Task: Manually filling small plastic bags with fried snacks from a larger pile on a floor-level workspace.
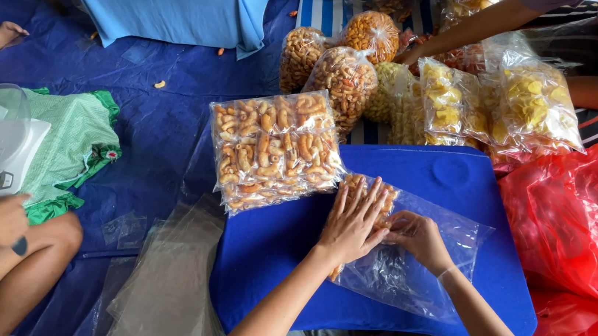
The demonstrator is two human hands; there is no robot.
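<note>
Left hand (352, 222) presses flat, fingers spread, on a clear bag (408, 257) of curled orange snacks; right hand (418, 236) pinches its crinkled plastic, atop a blue board (460, 181).

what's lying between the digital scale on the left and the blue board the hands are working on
In the head view, between the scale and the blue board lie a rumpled green cloth, bare blue tarp and a stack of empty clear bags.

Clear orange-snack bags (275, 151); yellow ones (535, 104), perhaps chips.
</note>
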